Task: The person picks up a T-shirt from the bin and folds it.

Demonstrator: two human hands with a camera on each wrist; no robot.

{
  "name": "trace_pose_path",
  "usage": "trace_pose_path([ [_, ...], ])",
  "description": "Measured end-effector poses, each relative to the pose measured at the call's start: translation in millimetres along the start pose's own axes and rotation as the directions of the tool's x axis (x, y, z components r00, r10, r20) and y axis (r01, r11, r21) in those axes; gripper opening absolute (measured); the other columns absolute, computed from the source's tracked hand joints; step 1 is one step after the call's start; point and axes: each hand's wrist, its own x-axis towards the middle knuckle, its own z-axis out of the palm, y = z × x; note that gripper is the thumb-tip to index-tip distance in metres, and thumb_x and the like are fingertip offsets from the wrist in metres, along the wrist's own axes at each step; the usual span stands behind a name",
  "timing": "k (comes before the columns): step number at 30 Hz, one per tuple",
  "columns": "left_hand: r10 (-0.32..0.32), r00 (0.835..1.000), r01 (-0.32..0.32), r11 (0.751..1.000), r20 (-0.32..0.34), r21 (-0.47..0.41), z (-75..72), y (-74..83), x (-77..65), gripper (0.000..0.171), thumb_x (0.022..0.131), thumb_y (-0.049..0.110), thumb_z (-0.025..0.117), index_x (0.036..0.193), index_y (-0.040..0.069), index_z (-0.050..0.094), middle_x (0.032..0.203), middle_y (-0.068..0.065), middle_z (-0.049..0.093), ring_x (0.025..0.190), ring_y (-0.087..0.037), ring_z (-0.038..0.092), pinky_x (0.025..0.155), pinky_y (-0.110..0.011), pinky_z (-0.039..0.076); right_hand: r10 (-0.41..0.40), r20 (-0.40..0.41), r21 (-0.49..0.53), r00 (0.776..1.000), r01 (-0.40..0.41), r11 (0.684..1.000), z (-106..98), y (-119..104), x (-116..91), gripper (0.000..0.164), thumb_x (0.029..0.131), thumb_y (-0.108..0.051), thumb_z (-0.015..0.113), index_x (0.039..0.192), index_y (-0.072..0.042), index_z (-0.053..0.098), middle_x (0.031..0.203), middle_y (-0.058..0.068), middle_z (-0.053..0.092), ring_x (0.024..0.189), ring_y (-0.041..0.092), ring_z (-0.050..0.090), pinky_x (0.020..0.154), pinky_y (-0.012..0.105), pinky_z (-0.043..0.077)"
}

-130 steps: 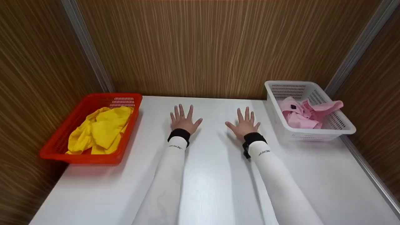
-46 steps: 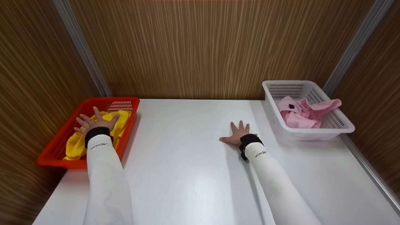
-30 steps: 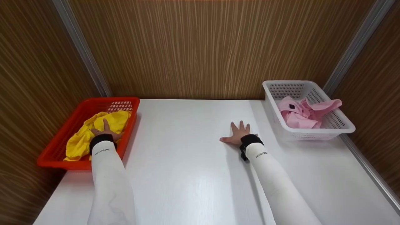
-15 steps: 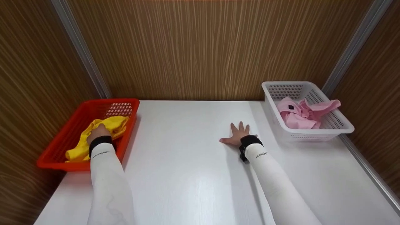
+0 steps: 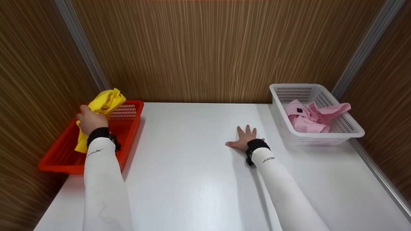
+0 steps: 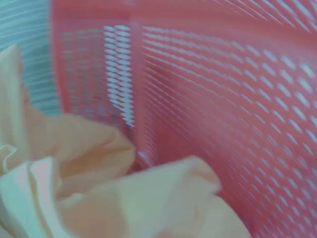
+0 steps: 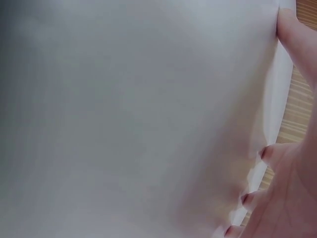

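Over the red plastic basket (image 5: 132, 139) at the left, my left hand (image 5: 92, 120) grips a crumpled yellow cloth (image 5: 108, 100). One bunched end stands above the hand; another part hangs down into the basket. The left wrist view is blurred: folds of the cloth (image 6: 148, 203) fill the lower left, before the basket's slotted wall (image 6: 198, 114). My right hand (image 5: 244, 140) rests on the white table (image 5: 189, 154) with fingers spread and holds nothing. In the right wrist view, the fingertips of that hand (image 7: 287, 193) meet the white surface.
A white slotted basket (image 5: 330, 134) stands at the back right, with a crumpled pink cloth (image 5: 308, 120) in it. Part of that cloth reaches up near the basket's right rim. Wood-grain panels (image 5: 205, 51) enclose the table at the back and both sides.
My left hand moved from the table to the red basket, took hold of the yellow cloth and lifted it. My right hand slid slightly nearer; it has stayed still over the last second.
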Motion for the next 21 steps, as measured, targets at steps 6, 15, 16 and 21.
trace_pose_path([
  [6,-0.018,0.992,-0.015,0.966,-0.125,-0.259,-11.6,34.5,-2.3,0.059,0.103,0.014,0.055,0.155,0.017,0.027,0.157,-0.016,0.038,0.139,-0.032,0.048,0.119,-0.042,0.040,0.001,-0.011,-0.003,1.000,-0.001,1.000,1.6,3.9,7.0,0.115,0.083,-0.082,0.058,0.167,-0.021,0.007,0.171,0.022,-0.012,0.156,0.052,-0.015,0.111,0.086,0.004],
  [15,0.127,0.936,-0.293,0.798,-0.327,-0.527,-9.6,96.6,-20.4,0.045,0.098,0.010,0.066,0.138,0.012,0.044,0.129,0.000,0.052,0.119,-0.012,0.052,0.102,-0.021,0.042,0.005,0.000,0.016,1.000,-0.005,1.000,-2.8,-1.3,-1.5,0.110,0.088,-0.073,0.060,0.167,-0.019,0.005,0.171,0.021,-0.014,0.156,0.050,-0.016,0.112,0.085,0.003],
  [16,0.157,0.924,-0.337,0.767,-0.348,-0.547,-7.2,102.9,-24.2,0.043,0.097,0.007,0.067,0.135,0.010,0.046,0.125,0.000,0.052,0.117,-0.011,0.052,0.101,-0.021,0.042,0.006,0.003,0.018,1.000,-0.006,1.000,-2.7,-1.4,-1.9,0.110,0.089,-0.073,0.060,0.167,-0.019,0.005,0.171,0.021,-0.014,0.156,0.050,-0.016,0.112,0.085,0.003],
  [21,0.281,0.888,-0.454,0.658,-0.364,-0.601,6.9,129.9,-46.3,0.037,0.095,0.002,0.067,0.127,0.009,0.049,0.116,0.002,0.055,0.109,-0.012,0.055,0.094,-0.023,0.045,0.004,0.009,0.012,1.000,-0.004,1.000,-0.7,-0.9,-1.4,0.110,0.088,-0.075,0.060,0.167,-0.020,0.006,0.172,0.021,-0.013,0.157,0.049,-0.015,0.112,0.085,0.005],
])
